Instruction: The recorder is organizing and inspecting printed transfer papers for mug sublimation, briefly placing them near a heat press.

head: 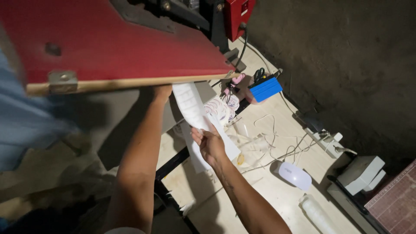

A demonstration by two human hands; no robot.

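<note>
My right hand (209, 144) pinches a long white strip of transfer paper (196, 116) near its lower end. The strip runs up and under the raised red upper plate of a heat press (112, 43). My left hand (162, 92) reaches under that plate's wooden front edge; its fingers are hidden there, close to the strip's upper end. A grey lower platen (130, 125) lies beneath my left forearm.
On the pale table (277, 203) lie paper scraps, a white mouse (294, 175), a clear plastic bottle (318, 213), a blue scraper (265, 89), scissors, a power strip (327, 143) and white boxes (362, 173). A blurred blue sleeve (21, 117) is at far left.
</note>
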